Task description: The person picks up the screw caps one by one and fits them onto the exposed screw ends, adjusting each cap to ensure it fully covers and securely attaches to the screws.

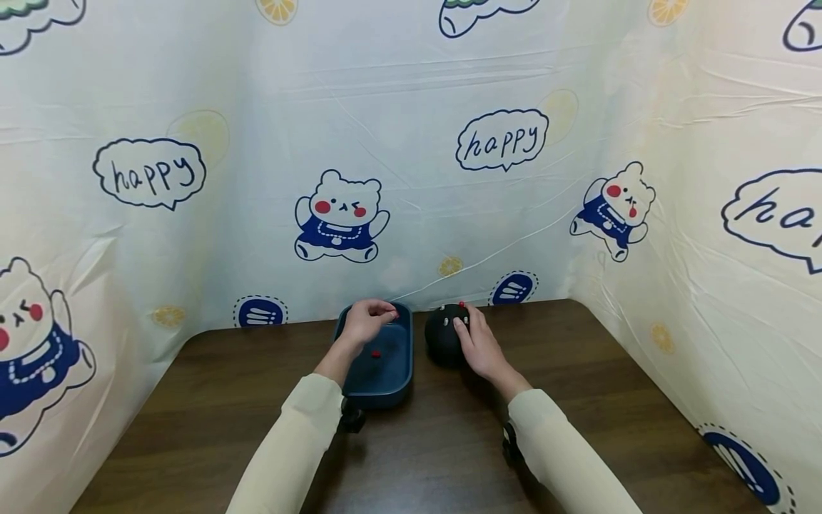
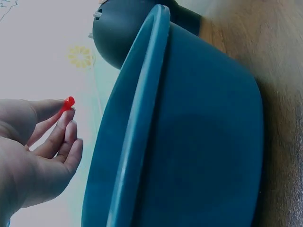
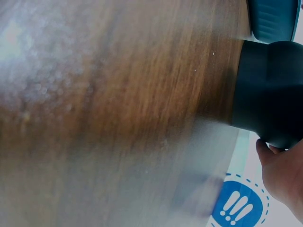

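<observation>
My left hand is over the far part of a deep blue tray, pinching a small red plastic piece between thumb and fingertips. Inside the tray lies another small red piece. To the tray's right stands a black ball-shaped object, on a wider black base in the right wrist view. Small pale studs stick out of its upper part, and a red piece shows at its top. My right hand grips the ball's right side, thumb in front; its other fingers are partly hidden.
A brown wooden table carries the tray and ball near its far edge. Behind it and along the sides hangs a pale printed curtain. Dark wrist straps sit at both cuffs.
</observation>
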Tool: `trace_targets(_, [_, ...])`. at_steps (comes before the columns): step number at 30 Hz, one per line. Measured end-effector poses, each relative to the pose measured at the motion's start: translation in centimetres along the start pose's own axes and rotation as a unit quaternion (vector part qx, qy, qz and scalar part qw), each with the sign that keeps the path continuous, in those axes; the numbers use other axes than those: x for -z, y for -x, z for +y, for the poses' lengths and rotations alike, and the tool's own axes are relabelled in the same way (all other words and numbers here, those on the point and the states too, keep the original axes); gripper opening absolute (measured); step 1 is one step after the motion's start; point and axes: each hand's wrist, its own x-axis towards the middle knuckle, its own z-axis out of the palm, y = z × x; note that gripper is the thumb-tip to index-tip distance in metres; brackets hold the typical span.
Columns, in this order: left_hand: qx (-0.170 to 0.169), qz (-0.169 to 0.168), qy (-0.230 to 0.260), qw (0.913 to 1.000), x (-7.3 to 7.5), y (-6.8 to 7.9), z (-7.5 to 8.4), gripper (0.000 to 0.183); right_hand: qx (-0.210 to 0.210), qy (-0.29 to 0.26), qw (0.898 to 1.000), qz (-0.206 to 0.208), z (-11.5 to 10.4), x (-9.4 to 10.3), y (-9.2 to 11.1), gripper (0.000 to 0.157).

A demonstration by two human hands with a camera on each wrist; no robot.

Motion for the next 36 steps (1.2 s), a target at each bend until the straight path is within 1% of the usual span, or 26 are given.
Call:
trace_targets(4, [0.001, 0.008, 0.004, 1.0000, -0.1, 0.0, 0.2, 0.015, 0.001, 0.003, 1.000, -0.001, 0.0, 0.0, 0.0, 0.064])
trace_targets(14, [-0.016, 0.018, 0.021, 0.9995, -0.7, 0.2, 0.9, 0.016, -0.016, 0.001, 1.000, -0.014, 0.3, 0.1, -0.1, 0.066])
trace_targets(21, [-0.024, 0.020, 0.023, 0.9992, -1.1, 0.2, 1.6, 0.016, -0.009, 0.002, 1.000, -0.002, 0.1, 0.0, 0.0, 0.062])
trace_targets(27, [-0.036, 0.030, 0.027, 0.9986, -1.5, 0.2, 2.2, 0.015, -0.014, -0.004, 1.000, -0.007, -0.1, 0.3, -0.1, 0.064])
trace_targets(30, [-0.041, 0.032, 0.030, 0.9982, -1.7, 0.2, 2.5, 0.015, -0.009, -0.004, 1.000, -0.010, 0.3, 0.3, -0.1, 0.065])
trace_targets(36, [-0.037, 0.036, 0.029, 0.9982, -2.1, 0.1, 2.6, 0.015, -0.002, 0.004, 1.000, -0.015, 1.0, -0.1, -0.3, 0.069])
